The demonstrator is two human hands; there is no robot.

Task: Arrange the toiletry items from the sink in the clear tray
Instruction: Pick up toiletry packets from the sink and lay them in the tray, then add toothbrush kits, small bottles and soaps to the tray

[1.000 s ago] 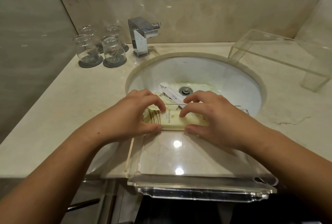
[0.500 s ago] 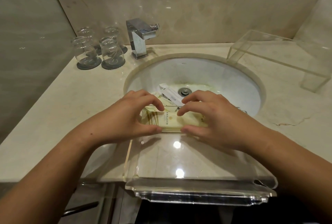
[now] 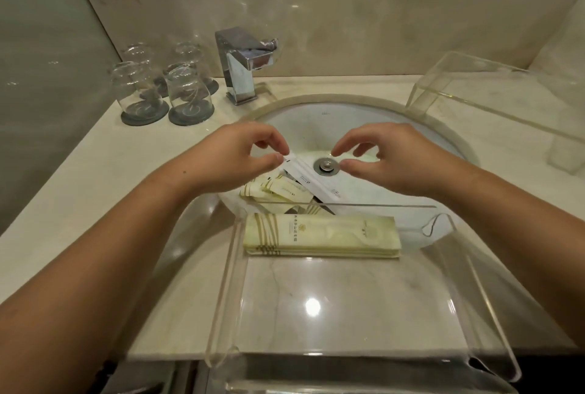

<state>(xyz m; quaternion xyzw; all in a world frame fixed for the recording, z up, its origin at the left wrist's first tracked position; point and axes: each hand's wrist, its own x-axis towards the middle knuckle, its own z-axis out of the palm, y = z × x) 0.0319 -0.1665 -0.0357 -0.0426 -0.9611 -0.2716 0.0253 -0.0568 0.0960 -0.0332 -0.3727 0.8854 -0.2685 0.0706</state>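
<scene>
Both my hands hover over the sink [image 3: 395,121], just past the far wall of the clear tray [image 3: 228,283]. My left hand [image 3: 240,156] has thumb and forefinger nearly together right at the end of the long white packet [image 3: 311,180]. They reach its corner, but I cannot tell whether they grip it. My right hand [image 3: 392,159] hangs over the drain plug [image 3: 326,166], thumb and forefinger apart, nothing in it.

The white packet lies aslant in the basin beside the plug, with small dark print along it, too fine to read. Under its near end sit the cream sachets [image 3: 281,188], each with a tiny printed line I cannot make out.

In the tray, against the far wall, lies the stack of cream packets [image 3: 319,235]: gold stripes at the left end, a gold emblem beside a column of characters, too small to read. A faint maker's mark sits on the basin's back wall, unreadable. Behind stand the tap [image 3: 243,67] and upturned glasses [image 3: 188,93].
</scene>
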